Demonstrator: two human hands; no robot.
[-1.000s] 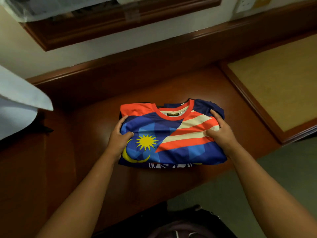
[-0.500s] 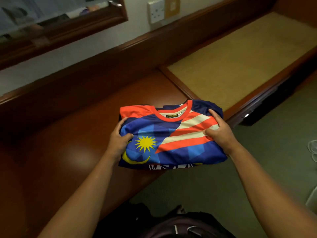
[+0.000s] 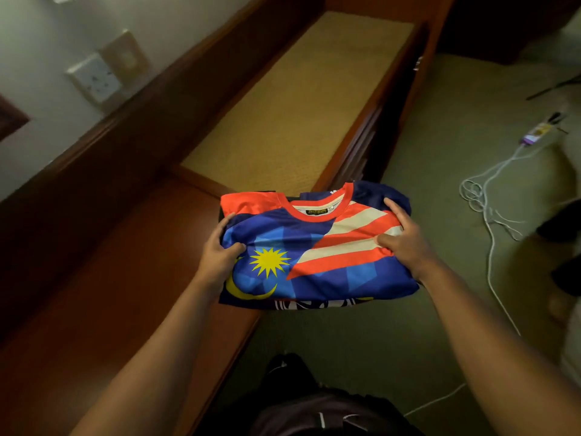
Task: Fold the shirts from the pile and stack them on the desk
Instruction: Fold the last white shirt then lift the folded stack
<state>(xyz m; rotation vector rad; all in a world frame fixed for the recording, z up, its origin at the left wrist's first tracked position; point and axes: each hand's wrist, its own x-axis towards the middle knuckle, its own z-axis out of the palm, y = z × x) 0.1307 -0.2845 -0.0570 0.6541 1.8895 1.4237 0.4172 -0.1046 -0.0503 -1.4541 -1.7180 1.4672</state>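
You are in the carrying step: the shirt [image 3: 314, 247] is already folded into a flat packet and you hold it up between both hands, so what is left for it, as I judge it, is the set-down on the surface [image 3: 119, 278]. Your left hand [image 3: 218, 256] grips the packet's left edge, thumb on top and fingers curled underneath; your right hand [image 3: 401, 240] pinches the right edge the same way, thumb pressed onto the striped part. The packet hangs over the near right edge of the surface, its left part above the wood and its right part out over the carpet [image 3: 440, 184]. The next move calls for bringing it left and lowering it level, so the folds do not slide apart as you let go. The shirt is blue, with a red collar, red and cream stripes on the right, and a yellow star and crescent on the left; a white print shows along the near fold.
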